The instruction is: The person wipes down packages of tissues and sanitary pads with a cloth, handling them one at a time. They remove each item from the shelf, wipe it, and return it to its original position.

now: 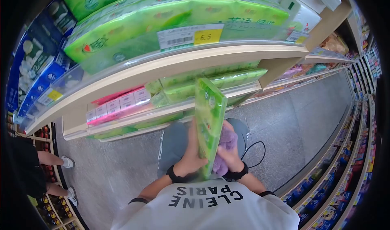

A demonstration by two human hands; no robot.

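Note:
A flat green tissue pack [209, 116] in shiny plastic stands on edge in front of my chest, its top end close to the lower shelf. My left hand [191, 155] grips the pack from the left, with the thumb near its lower part. On the other side my right hand [230, 155] is closed on a fluffy purple cloth [227, 140], pressed close to the pack. Part of the right fingers is hidden behind the cloth and the pack.
Above, a shelf [195, 53] holds large green tissue packs [174, 17] behind a price tag [190, 36]. Pink-wrapped packs [120, 104] lie on the lower shelf. Another person's legs [57, 189] show at left. Stocked racks [337, 189] curve along the right.

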